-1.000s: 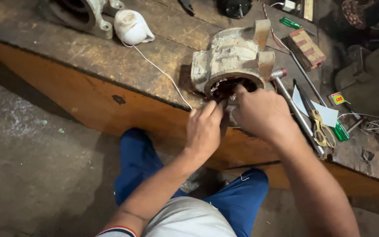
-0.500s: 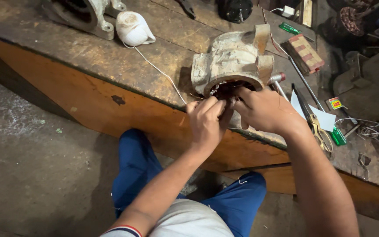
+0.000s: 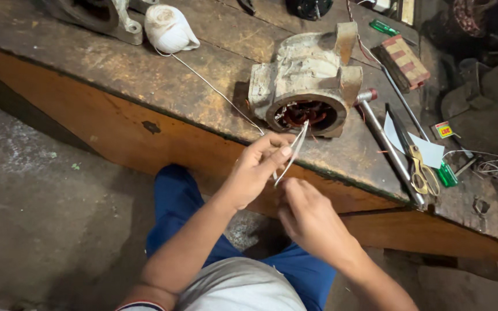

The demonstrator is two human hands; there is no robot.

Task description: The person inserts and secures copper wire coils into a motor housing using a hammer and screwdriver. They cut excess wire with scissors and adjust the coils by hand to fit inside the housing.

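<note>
A pale, worn motor stator housing [image 3: 309, 72] lies on the wooden bench [image 3: 116, 75] with its open end toward me and copper windings showing inside. My left hand [image 3: 257, 167] pinches a thin white strip [image 3: 295, 150] that runs up to the stator's opening. A white thread [image 3: 214, 89] leads from a ball of thread [image 3: 170, 29] down to that same hand. My right hand [image 3: 309, 216] is just below, off the bench edge, with its thumb by the strip's lower end. Its fingers are curled away from view.
To the right of the stator lie a long metal rod [image 3: 390, 147], yellow-handled scissors [image 3: 419, 167], a white paper scrap [image 3: 425, 147], a green pen-like tool [image 3: 446, 173] and a striped block [image 3: 404, 60]. Another metal housing [image 3: 96, 14] sits at the far left. My blue-trousered legs are under the bench.
Both hands have drawn back from the stator's opening toward my body. The white strip now stretches from the opening to my left hand. My right hand dropped below the bench edge.
</note>
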